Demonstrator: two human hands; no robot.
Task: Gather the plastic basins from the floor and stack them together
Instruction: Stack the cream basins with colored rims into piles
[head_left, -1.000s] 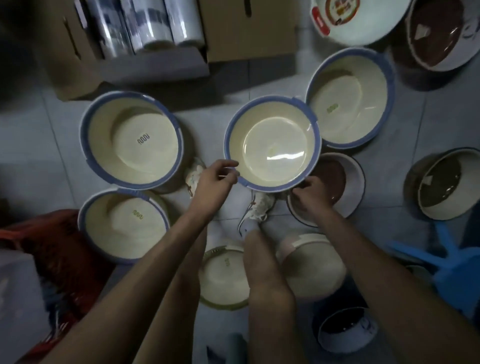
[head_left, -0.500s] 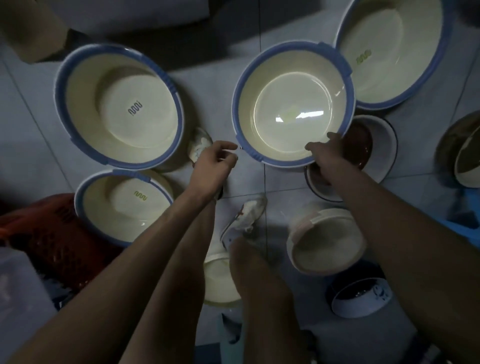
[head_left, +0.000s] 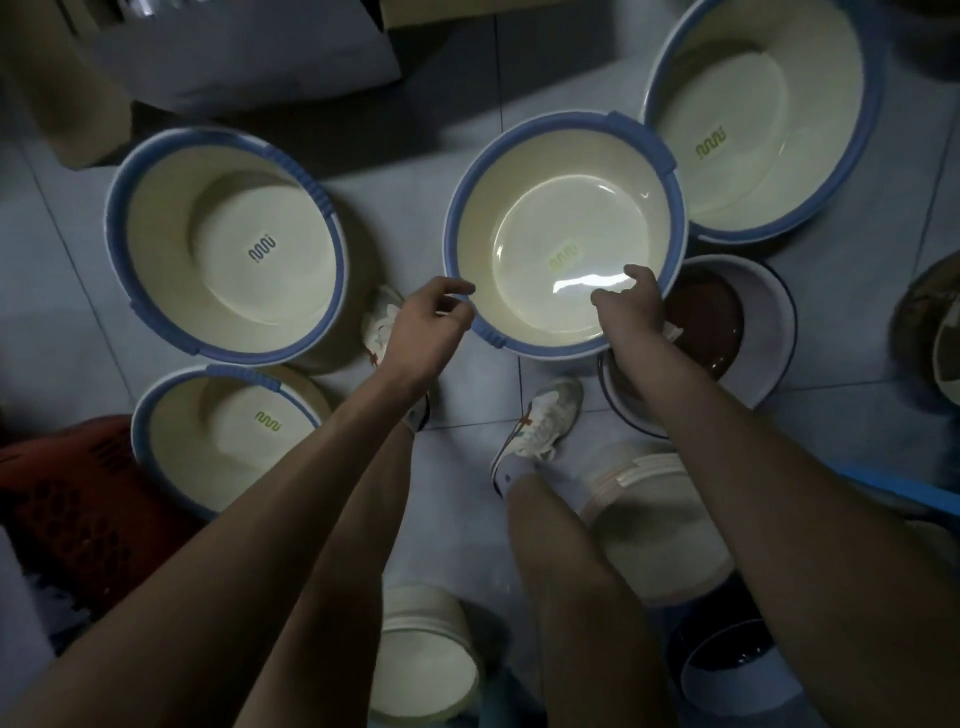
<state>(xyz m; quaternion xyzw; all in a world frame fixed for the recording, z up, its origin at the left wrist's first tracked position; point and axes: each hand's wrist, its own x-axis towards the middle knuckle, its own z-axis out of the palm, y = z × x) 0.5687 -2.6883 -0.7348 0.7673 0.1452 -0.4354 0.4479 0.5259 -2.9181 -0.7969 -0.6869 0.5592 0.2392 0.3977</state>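
Note:
A cream basin with a blue rim (head_left: 563, 208) is in the middle, held over the tiled floor in front of my feet. My left hand (head_left: 426, 332) pinches its near-left rim. My right hand (head_left: 631, 306) grips the near-right rim, fingers curled over the edge into the basin. Three more cream, blue-rimmed basins lie on the floor: a large basin at left (head_left: 223, 249), a lower-left basin (head_left: 208, 447), and a far-right basin (head_left: 758, 119) whose edge the held basin overlaps.
A white basin with a brown inside (head_left: 743, 332) sits partly under the held one. Two small cream basins (head_left: 660, 525) (head_left: 421, 670) and a dark bowl (head_left: 727, 670) lie by my legs. A red crate (head_left: 67, 514) is at left, cardboard boxes (head_left: 234, 57) at the back.
The view has come closer to the floor. The middle basin stays in both hands. My right hand has slid left along the near rim, and its fingers now reach inside the basin.

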